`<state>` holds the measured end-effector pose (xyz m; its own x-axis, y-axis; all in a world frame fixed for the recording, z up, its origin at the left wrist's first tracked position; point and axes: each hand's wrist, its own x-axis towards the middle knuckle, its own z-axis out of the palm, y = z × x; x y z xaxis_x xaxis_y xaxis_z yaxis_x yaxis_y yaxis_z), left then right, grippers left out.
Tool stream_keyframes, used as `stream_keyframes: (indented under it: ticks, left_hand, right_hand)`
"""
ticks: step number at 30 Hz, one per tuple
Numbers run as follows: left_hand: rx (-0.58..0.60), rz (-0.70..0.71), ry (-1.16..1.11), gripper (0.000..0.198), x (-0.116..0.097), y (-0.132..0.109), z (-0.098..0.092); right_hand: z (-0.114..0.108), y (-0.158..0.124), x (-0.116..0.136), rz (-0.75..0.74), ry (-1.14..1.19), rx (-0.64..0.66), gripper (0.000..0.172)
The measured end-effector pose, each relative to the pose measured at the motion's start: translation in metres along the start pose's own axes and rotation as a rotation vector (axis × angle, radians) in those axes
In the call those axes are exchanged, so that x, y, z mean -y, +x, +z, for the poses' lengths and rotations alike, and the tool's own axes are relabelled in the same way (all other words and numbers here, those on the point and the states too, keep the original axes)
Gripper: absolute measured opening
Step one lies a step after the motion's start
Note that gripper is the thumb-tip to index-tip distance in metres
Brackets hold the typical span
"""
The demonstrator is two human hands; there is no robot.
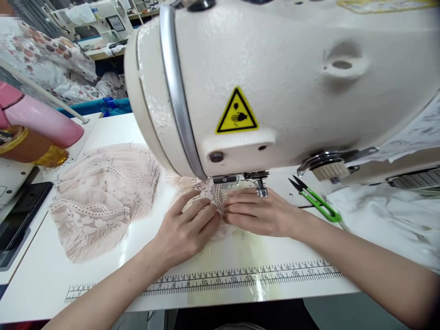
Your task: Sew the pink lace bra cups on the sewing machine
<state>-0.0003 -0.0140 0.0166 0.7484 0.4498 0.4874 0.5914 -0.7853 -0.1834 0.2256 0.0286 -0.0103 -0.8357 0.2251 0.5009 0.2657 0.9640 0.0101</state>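
A piece of pale pink lace (217,196) lies under the needle area of a white sewing machine (275,87). My left hand (189,224) is on the lace's left side, its fingers bent and pressed onto it. From the right, my right hand (259,211) grips the same lace, fingers close together and pointing left. The fingertips of both hands nearly meet just in front of the presser foot, which the machine head partly hides. Both thumbs are mostly hidden. More pale pink lace pieces (106,183) lie flat to the left, with loose threads along their edges.
Green thread snips (318,199) lie right of my right hand, beside white cloth (388,220). A printed ruler (233,279) runs along the table front. At left are a pink bottle (44,114), an amber cup (30,146) and a dark phone (25,213). Another person (44,59) sits behind.
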Motion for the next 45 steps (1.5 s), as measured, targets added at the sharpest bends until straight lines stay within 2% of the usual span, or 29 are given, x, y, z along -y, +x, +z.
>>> stream_keyframes:
  ticks: [5,12,17,26,32,39,45]
  left_hand:
    - [0.084,-0.075,-0.198,0.015,0.004,-0.006,0.009]
    - [0.103,-0.138,-0.161,0.012,0.003,-0.008,0.009]
    - [0.099,-0.129,-0.153,0.010,0.003,-0.008,0.010]
    - [0.099,-0.108,-0.162,0.017,0.003,-0.006,0.013]
    - [0.095,-0.108,-0.162,0.021,0.002,-0.005,0.015]
    - [0.095,-0.111,-0.157,0.023,0.000,-0.003,0.018]
    - [0.094,-0.119,-0.146,0.026,0.003,-0.001,0.019]
  right_hand:
    - [0.002,-0.002,0.003,0.038,0.025,-0.023,0.017]
    - [0.008,0.005,0.007,0.040,0.014,-0.121,0.016]
    - [0.007,0.005,0.007,0.040,-0.007,-0.122,0.020]
    - [0.000,0.007,0.004,0.096,-0.059,-0.183,0.024]
    - [-0.001,0.008,-0.001,0.096,-0.077,-0.125,0.020]
    - [-0.006,0.009,-0.004,0.119,-0.135,-0.125,0.023]
    - [-0.003,0.006,-0.007,0.154,-0.085,-0.098,0.020]
